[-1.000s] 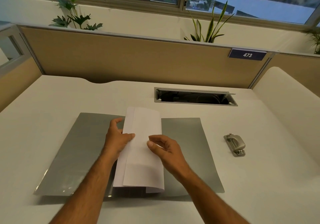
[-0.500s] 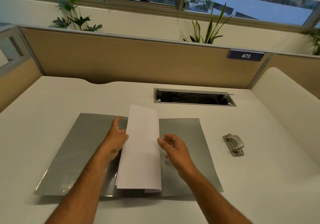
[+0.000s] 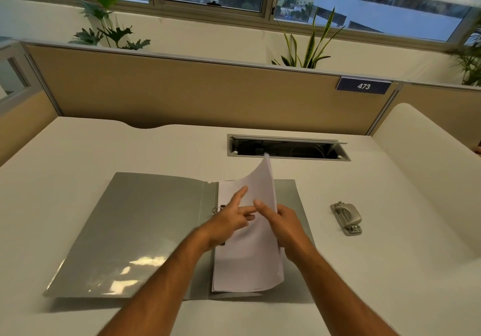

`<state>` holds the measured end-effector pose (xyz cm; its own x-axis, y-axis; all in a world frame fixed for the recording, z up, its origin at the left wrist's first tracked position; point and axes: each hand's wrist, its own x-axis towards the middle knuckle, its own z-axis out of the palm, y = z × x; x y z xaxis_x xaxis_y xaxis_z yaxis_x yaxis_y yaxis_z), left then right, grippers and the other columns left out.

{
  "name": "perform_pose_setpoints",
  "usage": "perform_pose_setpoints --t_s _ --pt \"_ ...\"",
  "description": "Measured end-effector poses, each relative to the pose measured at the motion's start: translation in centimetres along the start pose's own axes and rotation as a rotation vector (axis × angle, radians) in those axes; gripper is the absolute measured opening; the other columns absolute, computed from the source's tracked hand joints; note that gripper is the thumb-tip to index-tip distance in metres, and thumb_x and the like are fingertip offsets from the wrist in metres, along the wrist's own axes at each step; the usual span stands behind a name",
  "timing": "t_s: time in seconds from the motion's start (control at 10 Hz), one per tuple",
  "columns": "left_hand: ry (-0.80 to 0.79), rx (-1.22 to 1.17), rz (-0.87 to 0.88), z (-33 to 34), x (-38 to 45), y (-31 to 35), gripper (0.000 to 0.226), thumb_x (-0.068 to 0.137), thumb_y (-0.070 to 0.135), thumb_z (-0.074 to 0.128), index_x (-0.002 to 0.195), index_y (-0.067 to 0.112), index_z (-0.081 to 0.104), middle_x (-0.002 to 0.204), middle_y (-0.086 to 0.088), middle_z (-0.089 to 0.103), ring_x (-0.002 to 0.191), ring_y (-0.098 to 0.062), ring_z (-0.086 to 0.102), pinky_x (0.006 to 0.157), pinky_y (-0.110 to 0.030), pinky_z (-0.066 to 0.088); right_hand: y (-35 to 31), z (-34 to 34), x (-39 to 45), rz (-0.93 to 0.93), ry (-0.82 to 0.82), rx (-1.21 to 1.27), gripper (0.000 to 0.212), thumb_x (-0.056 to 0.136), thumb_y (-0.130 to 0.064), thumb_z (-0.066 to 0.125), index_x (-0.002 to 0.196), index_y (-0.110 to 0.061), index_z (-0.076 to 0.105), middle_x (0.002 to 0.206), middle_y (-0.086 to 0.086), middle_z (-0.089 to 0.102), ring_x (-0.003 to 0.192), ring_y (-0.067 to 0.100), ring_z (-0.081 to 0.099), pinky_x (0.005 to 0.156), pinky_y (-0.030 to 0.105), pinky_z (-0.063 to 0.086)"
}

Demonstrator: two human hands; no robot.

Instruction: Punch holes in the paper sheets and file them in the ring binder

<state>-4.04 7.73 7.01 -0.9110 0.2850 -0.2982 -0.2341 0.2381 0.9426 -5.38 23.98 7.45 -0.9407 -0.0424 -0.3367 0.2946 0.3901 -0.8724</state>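
A grey ring binder (image 3: 135, 231) lies open flat on the white desk. White paper sheets (image 3: 247, 262) rest on its right half, next to a metal ring (image 3: 216, 209) at the spine. The top sheet curls upward along its right side. My left hand (image 3: 229, 221) lies across the sheets with its fingers spread, near the ring. My right hand (image 3: 283, 229) grips the lifted right edge of the top sheet. A metal hole punch (image 3: 347, 218) sits on the desk to the right, apart from both hands.
A rectangular cable slot (image 3: 286, 149) is cut into the desk behind the binder. A tan partition (image 3: 182, 91) with a "473" sign (image 3: 364, 85) closes the back. A raised white surface (image 3: 429, 153) borders the right side.
The sheets swung from upright over the spine down onto the binder's right half. My right hand moved under the sheet's right edge and my left hand now spreads across the paper.
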Motion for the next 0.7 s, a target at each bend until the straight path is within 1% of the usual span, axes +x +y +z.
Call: perform_pose_setpoints --t_s 0.1,0.2,0.3,0.4,0.5,0.6,0.7 --pt "0.033 0.405 0.054 0.6 0.7 -1.3 0.065 0.098 0.028 0.048 0.152 0.041 0.013 0.155 0.001 0.039 0.141 -0.019 0.037 0.113 -0.038 0.032 1.0 -1.6 0.9 0.039 0.028 -0.019 0.044 0.085 -0.048 0.068 0.119 -0.02 0.062 0.112 0.004 0.07 0.091 0.023 0.07 0.082 0.042 0.06" --pt "0.152 0.991 0.122 0.5 1.2 -4.2 0.064 0.098 0.052 0.039 0.154 0.028 0.02 0.161 0.001 0.025 0.15 -0.018 0.015 0.121 -0.035 0.011 2.8 -3.7 2.1 0.11 0.084 -0.196 0.025 0.087 -0.022 0.068 0.109 -0.013 0.064 0.11 0.01 0.07 0.089 0.026 0.067 0.083 0.041 0.059" --pt "0.197 1.141 0.098 0.4 1.3 -5.5 0.079 0.09 0.07 0.019 0.154 0.024 0.019 0.164 0.0 0.016 0.152 -0.021 0.005 0.122 -0.039 0.0 3.8 -4.4 2.6 0.127 0.134 -0.318 0.017 0.083 -0.015 0.07 0.099 -0.011 0.065 0.105 0.012 0.07 0.087 0.026 0.065 0.086 0.041 0.058" --pt "0.197 1.228 0.09 0.7 1.4 -6.9 0.11 0.065 0.08 -0.009 0.155 0.022 0.015 0.165 -0.004 0.007 0.152 -0.025 -0.002 0.121 -0.045 -0.004 5.0 -5.1 3.2 0.126 0.182 -0.37 0.026 0.079 -0.017 0.077 0.1 -0.01 0.065 0.103 0.009 0.068 0.088 0.023 0.061 0.085 0.035 0.053" --pt "0.203 1.256 0.076 0.9 1.3 -7.2 0.112 0.063 0.081 -0.011 0.155 0.021 0.011 0.165 -0.006 0.0 0.152 -0.027 -0.007 0.12 -0.047 -0.007 5.8 -5.2 3.4 0.136 0.192 -0.419 0.039 0.079 -0.023 0.079 0.112 -0.01 0.064 0.11 0.009 0.067 0.098 0.026 0.063 0.086 0.033 0.05" --pt "0.232 1.253 0.045 1.4 1.0 -7.5 0.108 0.069 0.082 -0.004 0.156 0.02 0.011 0.165 -0.01 -0.003 0.151 -0.03 -0.01 0.12 -0.05 -0.007 6.4 -5.6 3.3 0.089 0.239 -0.574 0.048 0.079 -0.03 0.075 0.123 -0.016 0.06 0.121 0.006 0.067 0.108 0.027 0.064 0.09 0.033 0.05" --pt "0.301 1.221 0.074 1.8 1.5 -8.4 0.107 0.074 0.087 0.003 0.154 0.018 0.019 0.164 -0.012 0.007 0.15 -0.032 -0.003 0.121 -0.054 -0.002 6.4 -6.0 3.2 0.005 0.303 -0.596 0.046 0.082 -0.031 0.074 0.124 -0.016 0.061 0.12 0.005 0.069 0.105 0.025 0.066 0.091 0.037 0.054"
